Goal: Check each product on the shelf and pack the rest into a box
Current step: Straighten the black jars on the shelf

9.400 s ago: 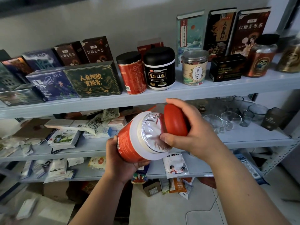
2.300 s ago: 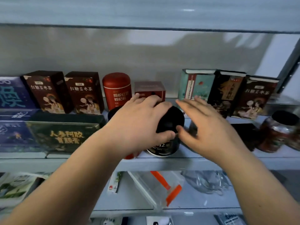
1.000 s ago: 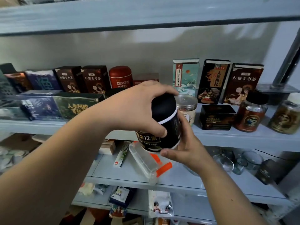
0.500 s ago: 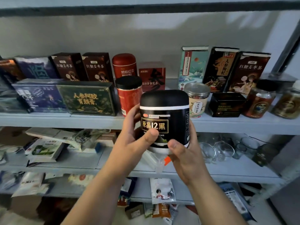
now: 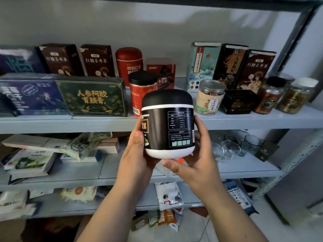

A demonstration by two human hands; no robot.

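Observation:
I hold a black jar [image 5: 167, 123] with a rounded black lid and white base upright in front of the shelf [image 5: 70, 122]. Its side with small printed tables faces me; the gold name label shows only at its left edge. My left hand [image 5: 138, 158] grips the jar's left side with the thumb on the label. My right hand [image 5: 195, 159] cups its right side and bottom. Behind it on the shelf stand a red can with a black lid [image 5: 142, 91] and a taller red tin [image 5: 129, 62].
The shelf row holds dark tea boxes [image 5: 96, 61], a green box [image 5: 90, 96], a clear jar [image 5: 210, 96], a small black box [image 5: 238, 102] and brown jars [image 5: 270, 96]. Glass cups [image 5: 230, 149] and packets [image 5: 35, 159] lie on the lower shelves.
The jar has been turned in my hands: the gold front label has swung left and the printed back panel now faces me. Earlier it was lifted off the shelf.

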